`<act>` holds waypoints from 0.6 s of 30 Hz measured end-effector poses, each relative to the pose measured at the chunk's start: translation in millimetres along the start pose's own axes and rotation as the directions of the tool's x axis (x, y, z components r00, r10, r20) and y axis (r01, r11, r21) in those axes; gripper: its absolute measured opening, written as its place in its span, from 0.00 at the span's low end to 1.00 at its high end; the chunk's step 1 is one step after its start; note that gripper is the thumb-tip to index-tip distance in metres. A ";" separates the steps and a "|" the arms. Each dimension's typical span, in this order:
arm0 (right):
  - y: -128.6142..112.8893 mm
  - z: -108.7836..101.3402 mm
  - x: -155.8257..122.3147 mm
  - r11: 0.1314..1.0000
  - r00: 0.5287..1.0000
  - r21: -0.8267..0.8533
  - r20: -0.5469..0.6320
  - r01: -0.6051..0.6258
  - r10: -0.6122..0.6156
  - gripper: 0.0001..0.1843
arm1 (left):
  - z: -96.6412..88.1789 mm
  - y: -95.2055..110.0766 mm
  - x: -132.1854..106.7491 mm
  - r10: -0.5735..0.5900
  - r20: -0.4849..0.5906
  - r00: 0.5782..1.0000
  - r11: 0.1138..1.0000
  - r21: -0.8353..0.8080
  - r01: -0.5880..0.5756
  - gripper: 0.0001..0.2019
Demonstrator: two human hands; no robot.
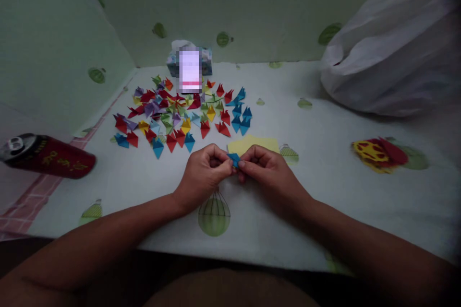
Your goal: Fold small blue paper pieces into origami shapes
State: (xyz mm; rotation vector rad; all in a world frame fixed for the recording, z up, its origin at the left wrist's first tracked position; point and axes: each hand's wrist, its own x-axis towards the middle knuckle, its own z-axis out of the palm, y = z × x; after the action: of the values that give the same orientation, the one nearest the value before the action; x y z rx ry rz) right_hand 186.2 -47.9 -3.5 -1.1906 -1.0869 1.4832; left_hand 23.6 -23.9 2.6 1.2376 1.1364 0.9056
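A small folded blue paper piece (233,159) is pinched between my two hands just above the table. My left hand (203,172) is closed on its left side, fingers curled. On the right side my right hand (264,170) grips it with thumb and fingers pressed together. Right behind my hands lies a pale yellow sheet of paper (254,144). Farther back is a spread of several folded paper pieces (183,112) in red, blue, yellow, green and purple.
A red can (48,157) lies on its side at the left. A tissue box (189,64) stands at the back by the wall. A big white plastic bag (392,57) fills the back right. A red and yellow print (378,152) marks the tablecloth on the right.
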 end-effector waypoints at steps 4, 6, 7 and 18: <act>-4.5 -0.2 0.3 0.999 1.000 -0.049 -0.021 0.004 -0.005 0.10 | 0.2 0.7 -0.9 -0.001 0.017 1.000 0.999 -0.053 0.002 0.09; -5.5 -1.5 0.4 0.999 1.000 -0.045 -0.023 -0.009 0.008 0.10 | -0.7 1.5 -1.2 -0.006 0.042 0.999 0.995 -0.095 0.010 0.09; -5.6 -2.3 0.6 0.999 1.000 -0.039 -0.023 -0.020 0.019 0.10 | -1.5 1.9 -1.1 -0.009 0.057 0.998 0.994 -0.111 0.015 0.09; -5.3 -5.2 1.1 0.998 0.999 -0.035 0.006 -0.050 0.050 0.10 | -9.9 1.0 4.6 0.041 0.153 0.987 0.994 -0.106 -0.025 0.12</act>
State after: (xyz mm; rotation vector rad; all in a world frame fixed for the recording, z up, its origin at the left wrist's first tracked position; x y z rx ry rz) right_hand 191.9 -45.3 0.7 -1.2459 -1.0987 1.5131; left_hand 15.1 -17.1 3.2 1.2224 0.9368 0.8661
